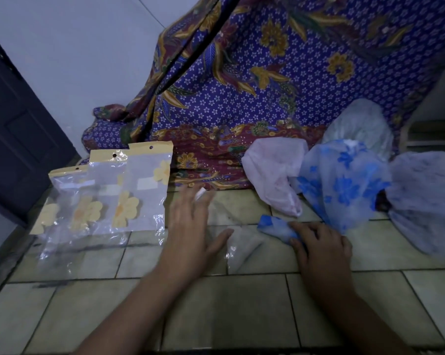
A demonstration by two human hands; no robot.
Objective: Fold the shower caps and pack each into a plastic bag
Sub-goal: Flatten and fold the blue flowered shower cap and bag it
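Note:
A folded blue-and-white shower cap [276,228] lies on the tiled floor, and my right hand [321,248] grips its right end. A clear plastic bag [238,245] lies flat just left of it, partly under my left hand [193,226], whose fingers are spread and blurred above the bag's far end. Unfolded caps sit at the right: a pink one [275,172], a blue-flowered one [344,183], a pale one [359,124] behind and a grey-speckled one [426,198]. Packs with yellow flower cards [108,196] lie in a row at the left.
A purple batik cloth [254,85] hangs down behind the work spot and bunches on the floor. A dark door [16,129] stands at the left. Pale floor tiles [216,311] stretch toward me.

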